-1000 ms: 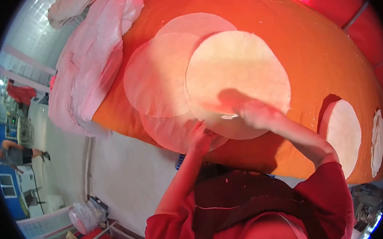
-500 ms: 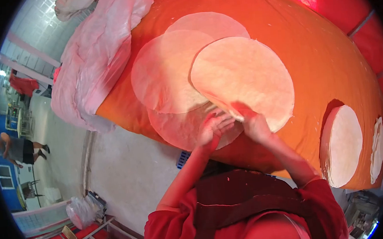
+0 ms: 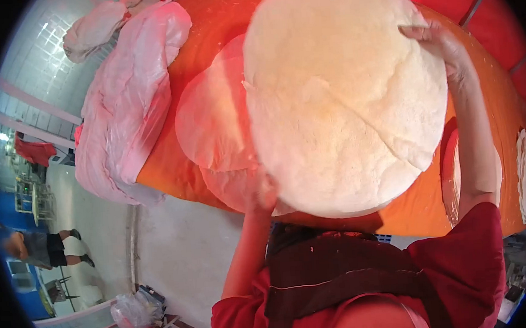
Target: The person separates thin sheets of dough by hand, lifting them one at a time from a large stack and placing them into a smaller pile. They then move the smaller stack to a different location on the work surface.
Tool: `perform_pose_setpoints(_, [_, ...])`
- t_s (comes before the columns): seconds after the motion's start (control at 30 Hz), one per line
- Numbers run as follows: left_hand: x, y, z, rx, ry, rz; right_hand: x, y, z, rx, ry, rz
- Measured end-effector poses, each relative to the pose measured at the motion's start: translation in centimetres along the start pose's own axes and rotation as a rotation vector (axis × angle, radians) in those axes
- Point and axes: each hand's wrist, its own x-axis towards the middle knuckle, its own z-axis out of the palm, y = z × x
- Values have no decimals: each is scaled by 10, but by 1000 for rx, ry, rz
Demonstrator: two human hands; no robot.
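Head view: a large, pale round sheet (image 3: 344, 97) is held up clear of the desk (image 3: 216, 21), which is draped in orange cloth, and it hangs tilted toward the camera. The right hand (image 3: 441, 45) grasps its upper right rim, with the fingers curled over the edge. The left hand (image 3: 262, 191) meets the lower left rim, but it is blurred and partly hidden, so I cannot tell its grip. Beneath it, other thin sheets (image 3: 211, 119) lie overlapping on the cloth, beside a crumpled pink plastic cover (image 3: 125, 106). This looks like the lift-and-carry step, with one sheet peeled from the pile. The next move probably calls for even support at both rims, since so thin a sheet could crease or tear.
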Motion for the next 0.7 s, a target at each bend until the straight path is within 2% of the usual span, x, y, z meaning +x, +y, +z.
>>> perform_pose_setpoints(0.07, [-15,15,5,-110,-152,58,1,50,-21,134,120,72])
perform_pose_setpoints(0.1, [-20,25,15,155,-140,169,-2,88,-30,178,192,92])
perform_pose_setpoints(0.13, [-18,20,12,153,-129,168,2,132,-48,198,196,154])
perform_pose_setpoints(0.17, [-13,10,6,209,-74,127,-3,168,-56,208,316,228])
perform_pose_setpoints(0.2, [-7,0,2,263,-20,90,-12,182,-49,353,315,249])
perform_pose_setpoints(0.27, [-2,-7,2,304,46,51,-9,195,-69,105,351,208])
perform_pose_setpoints(0.33, [-7,-2,7,430,133,-223,-17,109,-14,-85,228,142])
perform_pose_setpoints(0.37, [-8,2,8,447,114,-235,-14,78,5,-254,116,100])
perform_pose_setpoints(0.4, [-11,7,8,452,120,-385,-10,49,23,-425,7,54])
perform_pose_setpoints(0.43, [-13,9,10,455,131,-536,-8,23,44,-783,-23,-89])
perform_pose_setpoints(0.47, [-17,9,19,469,114,-542,-9,3,64,-784,-22,-179])
perform_pose_setpoints(0.5, [-23,7,31,243,-17,-644,-10,-15,80,-785,-26,-269])
perform_pose_setpoints(0.53, [-28,3,40,9,-141,-739,-7,-33,86,-790,-33,-274])
perform_pose_setpoints(0.57, [-27,-9,42,-112,-273,-631,-15,-50,89,-491,-18,-194])
perform_pose_setpoints(0.6, [-25,-18,45,-139,-453,-236,-20,-61,92,-195,-8,-117])
perform_pose_setpoints(0.63, [-31,-31,54,247,-224,61,-21,-61,83,-90,-22,-122])
perform_pose_setpoints(0.67, [-40,-23,93,619,24,358,-21,-57,66,12,-39,-123])
perform_pose_setpoints(0.7, [-31,-18,86,608,31,357,-19,-44,49,265,-224,45])
